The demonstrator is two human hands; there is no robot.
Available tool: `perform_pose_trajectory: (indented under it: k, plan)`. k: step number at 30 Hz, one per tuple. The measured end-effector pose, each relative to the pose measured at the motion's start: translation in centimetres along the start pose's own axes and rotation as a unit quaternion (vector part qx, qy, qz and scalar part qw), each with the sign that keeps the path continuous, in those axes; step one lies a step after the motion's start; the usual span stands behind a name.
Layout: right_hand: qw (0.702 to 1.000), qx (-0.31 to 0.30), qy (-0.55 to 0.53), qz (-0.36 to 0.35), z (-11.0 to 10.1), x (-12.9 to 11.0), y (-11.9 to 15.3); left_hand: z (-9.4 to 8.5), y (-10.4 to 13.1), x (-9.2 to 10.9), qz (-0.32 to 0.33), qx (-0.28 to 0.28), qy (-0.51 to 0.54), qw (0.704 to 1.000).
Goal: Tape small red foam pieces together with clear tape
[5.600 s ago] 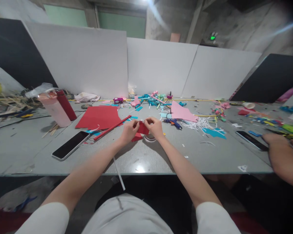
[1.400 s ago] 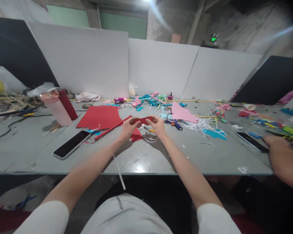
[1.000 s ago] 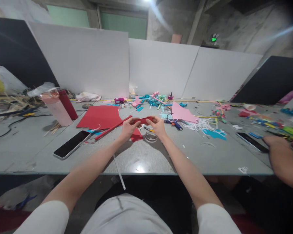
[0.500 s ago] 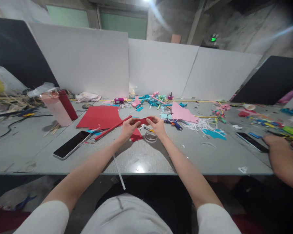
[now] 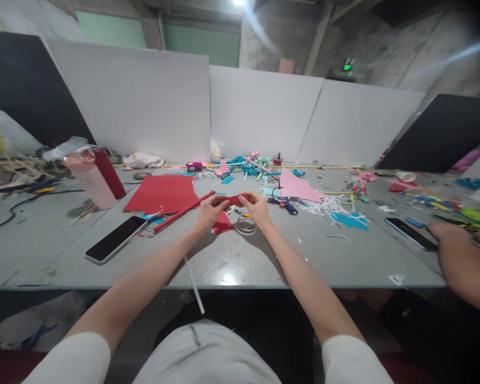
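Note:
A small strip of red paper (image 5: 236,200) stretches between my two hands, just above the table. My left hand (image 5: 212,211) pinches its left end, and my right hand (image 5: 256,207) pinches the right end. Below it, a red paper scrap (image 5: 223,223) lies on the table. Beside that scrap, under my right hand, is a roll of clear tape (image 5: 246,225). Left of my left hand a thin red rod (image 5: 184,211) lies slantwise, against a large red sheet (image 5: 160,193).
A phone (image 5: 116,239) and a pink bottle (image 5: 91,178) stand to the left. Pink paper (image 5: 299,185), a blue-handled glue gun (image 5: 290,206) and white paper shreds (image 5: 332,207) lie right. A thin white stick (image 5: 194,288) overhangs the front edge. Another person's arm (image 5: 462,256) reaches in at far right.
Both hands keep hold of the red strip, which now shows a flatter, broader face toward me. Otherwise the view has only shifted slightly.

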State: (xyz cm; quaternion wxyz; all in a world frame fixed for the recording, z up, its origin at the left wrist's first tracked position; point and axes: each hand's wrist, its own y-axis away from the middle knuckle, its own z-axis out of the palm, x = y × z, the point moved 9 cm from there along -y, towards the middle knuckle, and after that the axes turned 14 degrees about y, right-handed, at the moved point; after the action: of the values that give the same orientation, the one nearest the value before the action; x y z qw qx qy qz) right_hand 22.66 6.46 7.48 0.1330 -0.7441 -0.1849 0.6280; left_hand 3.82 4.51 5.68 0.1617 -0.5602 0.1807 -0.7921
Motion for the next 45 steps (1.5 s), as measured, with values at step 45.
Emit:
perform_pose_trajectory:
  k: [45]
  plan:
    - [0.998,-0.04,0.054,0.013,1.1,2.5,-0.4,0.7,0.2,-1.6,-0.049,-0.074,-0.142,0.986]
